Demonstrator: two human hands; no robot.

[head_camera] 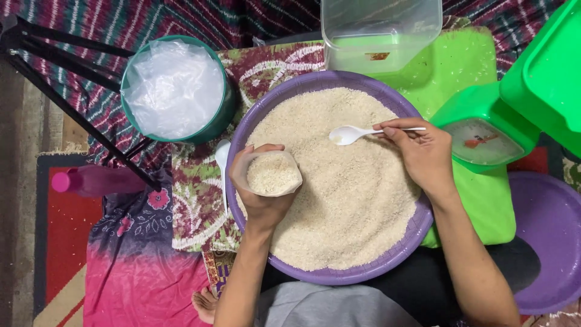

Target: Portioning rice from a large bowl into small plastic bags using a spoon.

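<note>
Looking down from the head camera, two bare hands work over one large round purple plastic basin (pixel 387 266) heaped with white rice grains (pixel 345 200). The left hand (pixel 261 195) is curled around one small clear plastic bag (pixel 270 174), fingers and thumb wrapped about its sides, holding it upright with its open mouth facing up; the bag is partly filled with rice and sits over the left part of the basin. The right hand (pixel 423 154) pinches the handle end of one white plastic spoon (pixel 363 132) between thumb and fingers. The spoon's long axis runs nearly level across the picture, handle to the right, bowl pointing left toward the bag, with bowl and bag near but apart, just above the rice.

A second white plastic spoon (pixel 223 166) lies outside the basin's left rim on the patterned green and maroon cloth (pixel 193 206), its long axis running up and down. One round green tub (pixel 221 118) at upper left holds a stack of clear plastic bags (pixel 172 88). One clear rectangular plastic container (pixel 381 30) stands beyond the basin's far rim, with a small reddish label on its lower wall. One green kitchen scale (pixel 484 130) with a pale dial face sits to the right, beside one green plastic lid (pixel 548 79). A second purple basin (pixel 551 236) shows at lower right. One pink bottle (pixel 97 180) lies on its side at left, below the black tripod legs (pixel 66 103).
</note>
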